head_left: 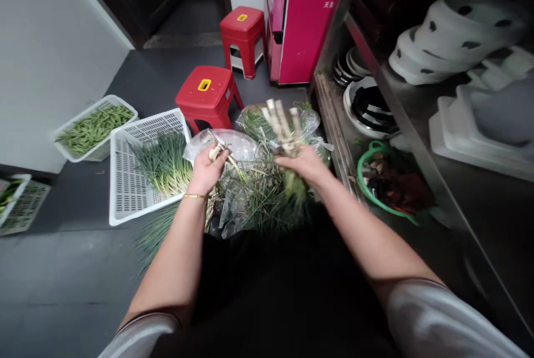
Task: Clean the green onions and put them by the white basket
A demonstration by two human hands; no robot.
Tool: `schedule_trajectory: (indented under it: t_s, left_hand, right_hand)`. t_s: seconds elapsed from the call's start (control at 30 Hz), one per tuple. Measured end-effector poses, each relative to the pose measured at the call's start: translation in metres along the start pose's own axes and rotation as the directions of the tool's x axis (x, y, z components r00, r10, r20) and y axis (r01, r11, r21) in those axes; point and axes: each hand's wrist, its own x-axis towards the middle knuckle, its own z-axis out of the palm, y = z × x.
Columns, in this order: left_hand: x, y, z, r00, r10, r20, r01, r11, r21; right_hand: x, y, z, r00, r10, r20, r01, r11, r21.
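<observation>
My right hand (303,165) is closed around a bunch of green onions (284,124), white root ends pointing up and green leaves hanging down, blurred. My left hand (207,168), a gold bracelet on its wrist, is closed on a single onion stalk (220,152) with pale trimmings trailing from it. Both hands are held over a heap of onion leaves and scraps in clear plastic bags (254,191) on the floor before me.
A white slotted crate (129,185) at left holds cleaned green onions (167,163). A smaller white basket (94,129) farther left holds green beans. Two red stools (207,94) stand behind. A steel shelf (417,141) at right carries plates, white trays and a green basin (390,180).
</observation>
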Motion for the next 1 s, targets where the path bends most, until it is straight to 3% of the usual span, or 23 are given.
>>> schedule_trajectory:
  t_s: [0.1, 0.2, 0.33, 0.5, 0.6, 0.7, 0.87, 0.93, 1.0]
  left_hand:
    - [-0.010, -0.001, 0.026, 0.992, 0.010, 0.127, 0.002, 0.995, -0.095]
    - [-0.015, -0.002, 0.037, 0.979, -0.047, 0.198, 0.087, 0.976, -0.198]
    - [-0.019, -0.003, 0.039, 0.986, -0.038, 0.165, 0.055, 0.994, -0.095]
    - [-0.024, -0.006, 0.041, 0.920, -0.140, 0.365, 0.179, 0.981, -0.074]
    - [-0.025, -0.009, 0.038, 0.918, -0.171, 0.356, 0.184, 0.983, -0.002]
    - [-0.022, -0.010, 0.032, 0.908, -0.198, 0.369, 0.170, 0.980, 0.108]
    - [-0.016, -0.013, 0.026, 0.871, -0.186, 0.455, 0.117, 0.978, 0.175]
    - [-0.014, -0.016, 0.024, 0.868, -0.175, 0.465, 0.106, 0.979, 0.172]
    - [-0.013, -0.018, 0.023, 0.867, -0.194, 0.460, 0.136, 0.978, 0.157]
  right_hand:
    - [0.002, 0.008, 0.045, 0.979, 0.065, 0.191, -0.079, 0.995, 0.067]
    - [0.002, 0.014, 0.058, 0.965, 0.103, 0.240, -0.135, 0.983, 0.120]
    - [0.000, 0.018, 0.057, 0.971, 0.123, 0.205, -0.142, 0.987, 0.080]
    - [0.003, 0.011, 0.051, 0.999, 0.001, 0.035, 0.003, 0.994, -0.110]
    - [0.008, -0.001, 0.034, 0.987, -0.107, -0.118, 0.082, 0.976, -0.200]
    - [0.015, -0.011, 0.002, 0.945, -0.174, -0.276, 0.102, 0.961, -0.257]
    - [0.028, -0.009, -0.060, 0.794, -0.271, -0.545, 0.143, 0.954, -0.265]
    - [0.030, -0.005, -0.078, 0.755, -0.261, -0.601, 0.156, 0.962, -0.222]
    - [0.029, -0.002, -0.086, 0.772, -0.235, -0.591, 0.156, 0.971, -0.182]
